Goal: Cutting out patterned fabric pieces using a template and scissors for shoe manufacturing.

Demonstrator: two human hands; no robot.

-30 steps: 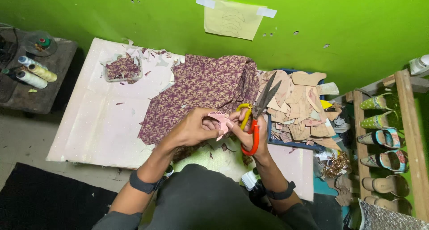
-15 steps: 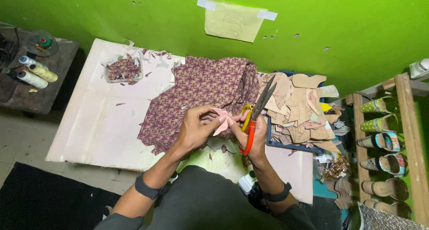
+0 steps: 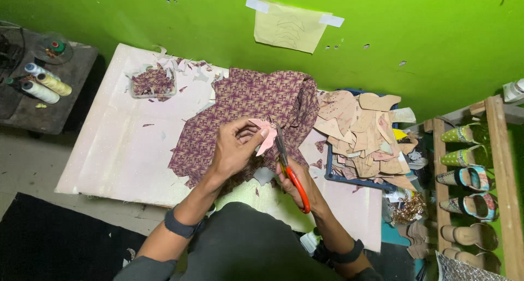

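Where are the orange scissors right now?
In the head view, the orange scissors are in the right hand, just right of the pink piece held by the left hand, over the purple patterned cloth.

hands [image 3: 262, 161], scissors [image 3: 288, 169], pink piece [image 3: 266, 132]

Single head camera – looking steeply down, close over the table [image 3: 125, 150].

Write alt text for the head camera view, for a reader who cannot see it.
A person's left hand holds a small pink cut-out piece while the right hand works orange-handled scissors against it, above a pale table. Purple patterned fabric lies behind the hands, with a stack of tan cut shapes to the right, under a green wall.
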